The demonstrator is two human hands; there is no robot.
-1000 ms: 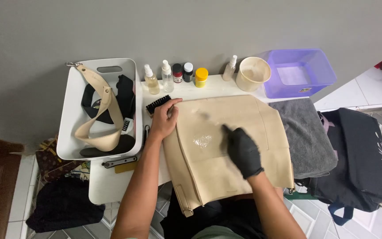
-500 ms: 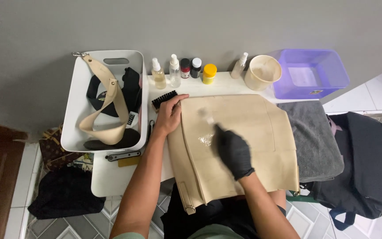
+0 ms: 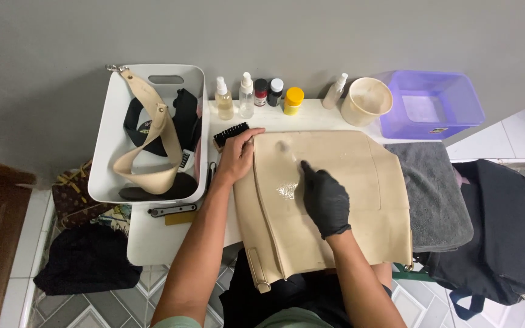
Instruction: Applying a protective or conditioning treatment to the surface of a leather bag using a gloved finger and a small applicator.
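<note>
Beige bag flat on the white surface, both hands on it.

We see the beige bag (image 3: 335, 206) lying across the surface (image 3: 153, 243) edge and our lap. Our bare left hand (image 3: 236, 159) lies flat and open, pressing its left edge; our black-gloved right hand (image 3: 324, 197) rests with fingers together beside a wet, foamy patch (image 3: 287, 190), holding nothing we can make out. We judge the panel soft yet fairly stiff, light, slick where wet; best steadied at the seamed edges. Behind: white basket (image 3: 107, 164), small bottles (image 3: 247, 95), cream cup (image 3: 366, 100), purple tub (image 3: 457, 115), grey wall, tiled floor.
</note>
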